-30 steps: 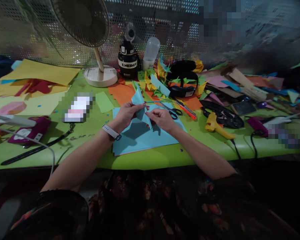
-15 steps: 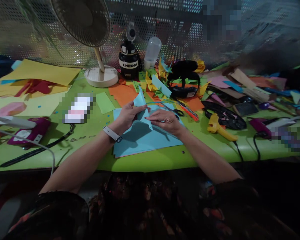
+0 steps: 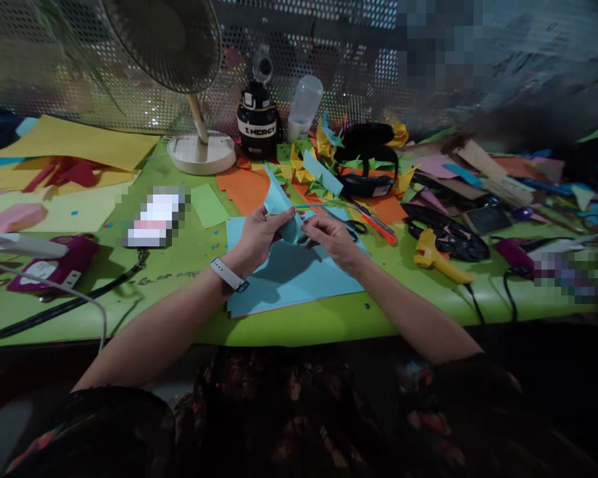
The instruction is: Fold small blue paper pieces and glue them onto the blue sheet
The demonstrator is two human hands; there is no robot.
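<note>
A folded piece of light blue paper (image 3: 278,198) is held up over a stack of blue sheets (image 3: 299,279). My left hand (image 3: 259,236) is closed on its left side, thumb in front. My right hand (image 3: 331,240) has curled fingers at the paper's right edge, thumb and forefinger together in a pinch. The lower part of the folded paper lies partly behind my fingers. Just behind my right hand are black-handled scissors (image 3: 356,226) and an orange-red cutter (image 3: 379,226).
Behind stand a white fan (image 3: 202,154), a black bottle (image 3: 257,126) and a clear bottle (image 3: 306,99). Folded paper pieces (image 3: 323,169) pile up at the back. A yellow glue gun (image 3: 441,259) lies right, a phone (image 3: 154,216) left, near a purple device (image 3: 54,265).
The folded paper has turned, and its pointed lower corner no longer shows below my fingers. My right hand has lifted slightly, its fingers more curled.
</note>
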